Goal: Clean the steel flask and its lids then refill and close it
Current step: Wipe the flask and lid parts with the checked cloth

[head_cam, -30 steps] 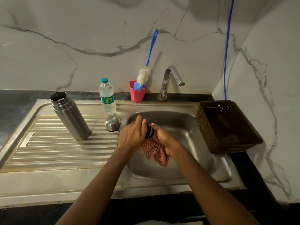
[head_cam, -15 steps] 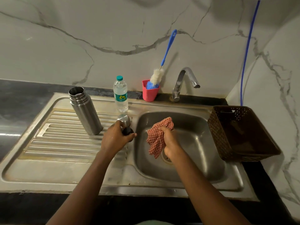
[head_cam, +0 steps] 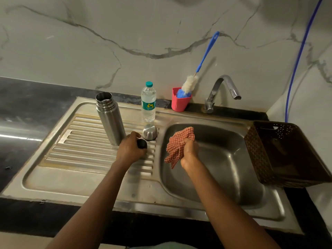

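On the ribbed steel drainboard (head_cam: 80,155), near its inner edge by the sink basin (head_cam: 224,159), left hand (head_cam: 128,150) is curled around a small black round inner lid (head_cam: 142,144), fingers closed on it, low over the ribs; can't tell if the lid touches the board. Just behind it: domed steel outer cap (head_cam: 149,132), sitting on the drainboard, not touching the hand as far as visible. Tall cylindrical steel flask (head_cam: 110,117) stands upright and uncapped, mouth open, toward the back of the drainboard, just beside the left hand's knuckles. Clear plastic water bottle with teal cap (head_cam: 148,102) upright at the back edge, behind the steel cap.

Right hand (head_cam: 189,151) is over the basin, fist clenched on a bunched red-and-white checked cloth (head_cam: 177,144); cloth hangs out above and below the grip.

Back edge of tabletop: pink plastic cup (head_cam: 179,103) holding a blue-handled bottle brush with white bristles (head_cam: 197,72), leaning right. Chrome tap (head_cam: 221,90) beside it, no water visible. Brown perforated plastic basket (head_cam: 280,155) sits at the right edge of the sink, tilted.
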